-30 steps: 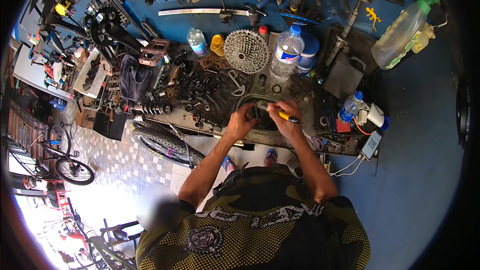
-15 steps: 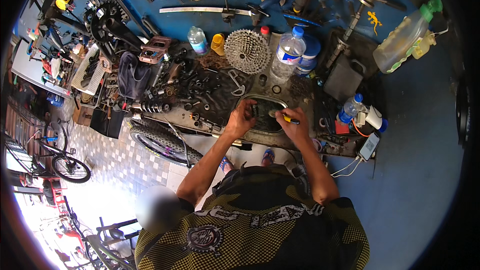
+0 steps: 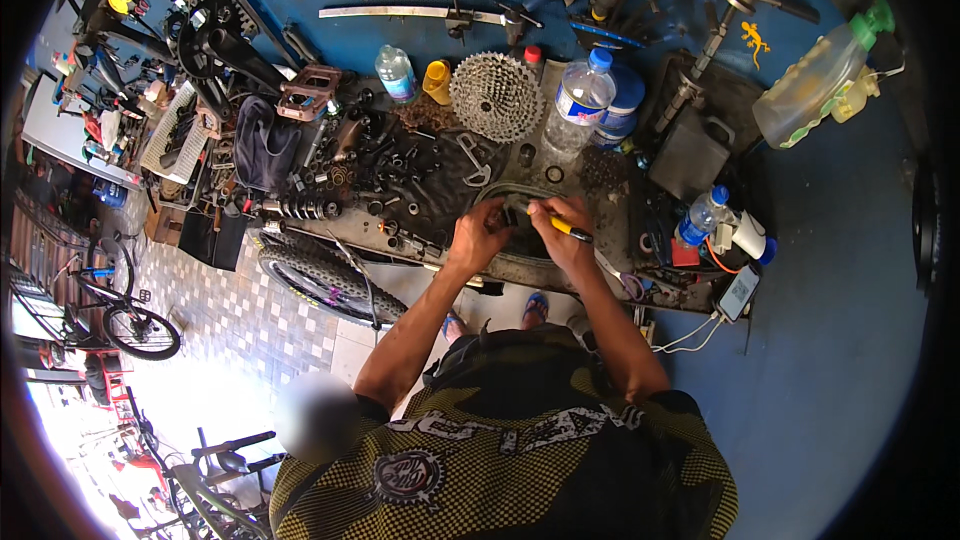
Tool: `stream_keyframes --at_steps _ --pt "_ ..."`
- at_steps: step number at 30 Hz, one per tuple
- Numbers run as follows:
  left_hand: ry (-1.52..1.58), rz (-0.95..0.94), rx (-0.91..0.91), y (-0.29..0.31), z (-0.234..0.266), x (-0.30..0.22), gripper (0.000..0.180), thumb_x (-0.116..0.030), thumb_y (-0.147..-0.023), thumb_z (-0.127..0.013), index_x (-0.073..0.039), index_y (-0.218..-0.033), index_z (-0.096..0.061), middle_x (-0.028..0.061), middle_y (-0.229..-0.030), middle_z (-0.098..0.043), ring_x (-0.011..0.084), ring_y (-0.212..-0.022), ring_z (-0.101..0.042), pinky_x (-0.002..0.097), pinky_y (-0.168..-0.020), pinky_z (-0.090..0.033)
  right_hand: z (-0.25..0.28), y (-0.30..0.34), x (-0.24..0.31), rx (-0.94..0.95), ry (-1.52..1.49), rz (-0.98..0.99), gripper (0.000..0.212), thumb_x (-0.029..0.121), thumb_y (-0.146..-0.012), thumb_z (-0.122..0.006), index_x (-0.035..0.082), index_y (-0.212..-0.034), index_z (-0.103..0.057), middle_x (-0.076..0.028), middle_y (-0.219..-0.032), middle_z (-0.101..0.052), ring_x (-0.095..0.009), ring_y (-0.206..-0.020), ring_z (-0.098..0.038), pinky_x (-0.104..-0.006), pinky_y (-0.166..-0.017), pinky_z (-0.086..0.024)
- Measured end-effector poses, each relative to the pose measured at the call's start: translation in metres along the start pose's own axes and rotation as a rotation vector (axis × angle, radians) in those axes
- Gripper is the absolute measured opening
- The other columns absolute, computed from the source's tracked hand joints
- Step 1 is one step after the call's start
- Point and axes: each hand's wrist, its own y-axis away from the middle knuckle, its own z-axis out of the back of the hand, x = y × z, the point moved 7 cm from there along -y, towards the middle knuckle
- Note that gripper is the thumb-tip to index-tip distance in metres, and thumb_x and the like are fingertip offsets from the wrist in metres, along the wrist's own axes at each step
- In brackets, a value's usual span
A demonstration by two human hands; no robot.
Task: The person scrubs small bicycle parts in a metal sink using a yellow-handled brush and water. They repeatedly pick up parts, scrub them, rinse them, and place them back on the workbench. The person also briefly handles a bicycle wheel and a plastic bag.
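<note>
Over a dark oval basin (image 3: 510, 187) at the front of the workbench, both hands work close together. My left hand (image 3: 480, 238) is closed around a small dark part whose kind I cannot make out. My right hand (image 3: 562, 232) grips a brush (image 3: 572, 229) with a yellow and black handle. Its working end is at the dark part, mostly hidden by my fingers. Behind the basin lies a small black ring (image 3: 555, 174). A large bicycle cassette (image 3: 497, 97) leans upright farther back, beside a clear plastic bottle (image 3: 574, 120) with a blue cap.
Loose bolts and small parts (image 3: 405, 175) cover the bench left of the basin. A shock absorber (image 3: 303, 208) lies near the front edge, above a bicycle tyre (image 3: 330, 285). At right are a small bottle (image 3: 702, 216) and a phone (image 3: 738, 294) on a cable. Tools hang on the blue wall.
My right hand has moved left with the brush, from the basin's right side to the part in my left hand. My left hand has stayed nearly in place.
</note>
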Motion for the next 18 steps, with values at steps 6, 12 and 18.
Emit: stream_keyframes --at_steps 6,12,18 --pt "0.056 -0.010 0.026 0.000 0.010 0.001 0.060 -0.007 -0.077 -0.087 -0.004 -0.132 -0.063 0.0087 -0.094 -0.068 0.0187 -0.081 -0.072 0.0344 -0.075 -0.057 0.022 0.018 -0.013 0.049 0.292 0.178 0.027 0.037 -0.092 -0.080 0.010 -0.087 -0.078 -0.006 -0.076 -0.072 -0.027 -0.079 -0.061 -0.0431 -0.075 -0.051" --pt "0.032 -0.013 0.057 0.000 0.005 0.000 0.062 -0.005 -0.078 -0.085 -0.004 -0.135 -0.060 0.0113 -0.099 -0.069 0.0201 -0.084 -0.070 0.0356 -0.077 -0.057 0.025 0.024 -0.025 0.085 0.163 0.021 0.026 0.033 -0.093 -0.080 0.008 -0.088 -0.078 -0.007 -0.078 -0.073 -0.028 -0.081 -0.063 -0.0425 -0.076 -0.051" --pt "0.003 -0.018 0.074 0.000 -0.004 0.002 0.060 -0.009 -0.078 -0.086 -0.002 -0.133 -0.061 0.0137 -0.093 -0.070 0.0259 -0.082 -0.071 0.0381 -0.077 -0.057 0.011 0.016 0.016 0.025 -0.032 0.094 0.024 0.030 -0.096 -0.077 0.006 -0.098 -0.081 -0.008 -0.082 -0.072 -0.026 -0.087 -0.063 -0.0404 -0.078 -0.051"
